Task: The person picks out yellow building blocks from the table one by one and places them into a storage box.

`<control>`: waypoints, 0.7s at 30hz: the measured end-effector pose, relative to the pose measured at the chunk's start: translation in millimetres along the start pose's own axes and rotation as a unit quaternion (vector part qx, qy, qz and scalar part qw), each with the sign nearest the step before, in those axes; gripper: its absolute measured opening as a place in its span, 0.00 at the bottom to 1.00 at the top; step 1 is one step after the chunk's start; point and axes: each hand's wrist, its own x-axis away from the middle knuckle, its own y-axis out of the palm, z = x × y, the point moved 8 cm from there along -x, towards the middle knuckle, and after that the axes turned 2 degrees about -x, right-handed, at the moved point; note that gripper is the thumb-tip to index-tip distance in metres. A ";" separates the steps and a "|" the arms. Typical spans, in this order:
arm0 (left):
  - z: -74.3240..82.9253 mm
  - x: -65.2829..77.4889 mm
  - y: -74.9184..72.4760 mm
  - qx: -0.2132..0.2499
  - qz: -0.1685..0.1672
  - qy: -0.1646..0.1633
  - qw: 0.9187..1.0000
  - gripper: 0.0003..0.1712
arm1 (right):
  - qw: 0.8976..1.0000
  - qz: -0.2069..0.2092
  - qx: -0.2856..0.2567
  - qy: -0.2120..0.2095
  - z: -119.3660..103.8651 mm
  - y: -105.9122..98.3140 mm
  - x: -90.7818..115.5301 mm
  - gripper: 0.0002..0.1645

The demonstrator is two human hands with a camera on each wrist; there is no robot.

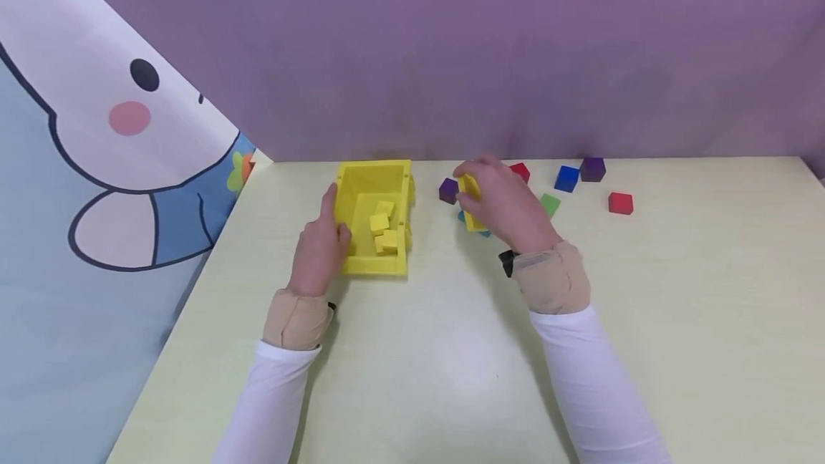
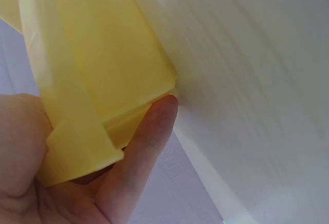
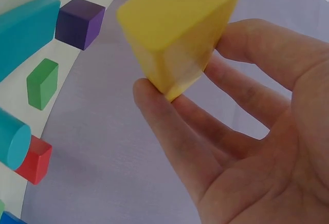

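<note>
A yellow plastic bin (image 1: pixel 375 179) stands on the table with several small yellow blocks (image 1: pixel 379 224) inside. My left hand (image 1: pixel 317 255) grips its left side wall. In the left wrist view, the rim of the bin (image 2: pixel 110 44) passes between thumb and fingers. To the right of the bin, my right hand (image 1: pixel 509 208) pinches a yellow block (image 1: pixel 473 188) above the table. The right wrist view shows this block (image 3: pixel 177 26) held at the fingertips, apart from the other blocks. Part of it is hidden by the hand in the head view.
Near the right hand lie a purple cube (image 1: pixel 448 190), a red block (image 1: pixel 520 171), a green block (image 1: pixel 550 204) and a teal block (image 3: pixel 25 34). Farther right are a blue cube (image 1: pixel 566 178), a second purple cube (image 1: pixel 593 170) and a red cube (image 1: pixel 621 203). A purple backdrop (image 1: pixel 451 56) borders the table's far edge.
</note>
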 end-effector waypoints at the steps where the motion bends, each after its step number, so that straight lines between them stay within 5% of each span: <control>1: 0.0 -0.1 0.1 0.001 -0.001 0.000 1.000 0.38 | 1.000 -0.002 0.002 0.002 -1.0 0.7 -0.8 0.24; 21: 1.6 -0.5 -0.3 -0.004 0.008 0.007 1.000 0.38 | 1.000 -0.016 0.001 -0.002 -25.8 15.6 -11.3 0.24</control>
